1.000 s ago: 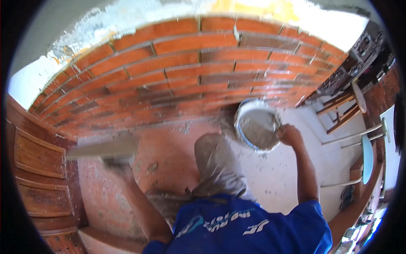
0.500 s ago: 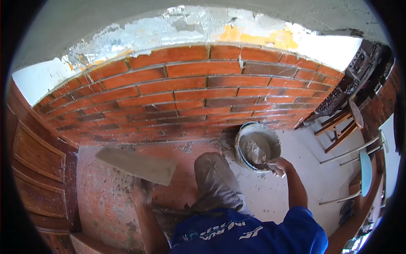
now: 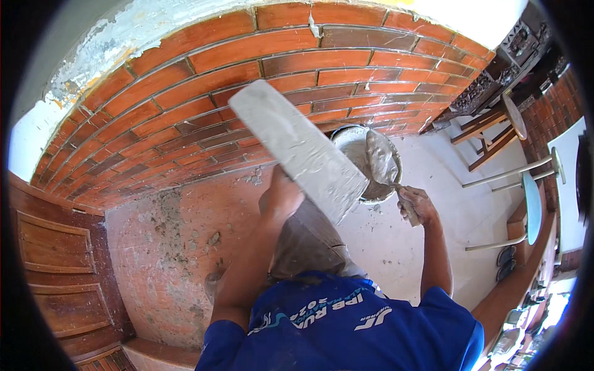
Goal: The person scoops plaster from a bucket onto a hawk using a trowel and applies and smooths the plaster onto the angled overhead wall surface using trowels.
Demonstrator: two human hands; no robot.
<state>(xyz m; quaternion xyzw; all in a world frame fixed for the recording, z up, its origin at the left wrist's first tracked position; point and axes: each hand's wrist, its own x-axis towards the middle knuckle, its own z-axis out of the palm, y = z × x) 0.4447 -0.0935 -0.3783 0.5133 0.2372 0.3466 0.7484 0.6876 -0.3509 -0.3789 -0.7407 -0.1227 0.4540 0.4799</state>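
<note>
My left hand (image 3: pixel 282 195) is closed around the underside of a long rectangular board (image 3: pixel 299 149) smeared thinly with grey mortar, tilted up before the brick wall (image 3: pixel 346 59). My right hand (image 3: pixel 418 206) grips the handle of a trowel (image 3: pixel 382 161) carrying a wet grey lump of mortar. The trowel is over a round bucket (image 3: pixel 388 195) of grey mix on the floor near the wall's foot, partly hidden behind the board's right end. My bent knee, in grey trousers, is below the board.
A wooden panelled door (image 3: pixel 55 247) is at left. A stool (image 3: pixel 484 120), a pale blue chair (image 3: pixel 531 204), footwear (image 3: pixel 505 264) and a ledge stand at right. The reddish floor (image 3: pixel 148 260) bears mortar spatters. Weathered grey and white plaster tops the brick wall.
My left hand has swung the board up and rightward, toward the bucket. The trowel, earlier low in the bucket, has risen a little with mortar on it. The view has shifted.
</note>
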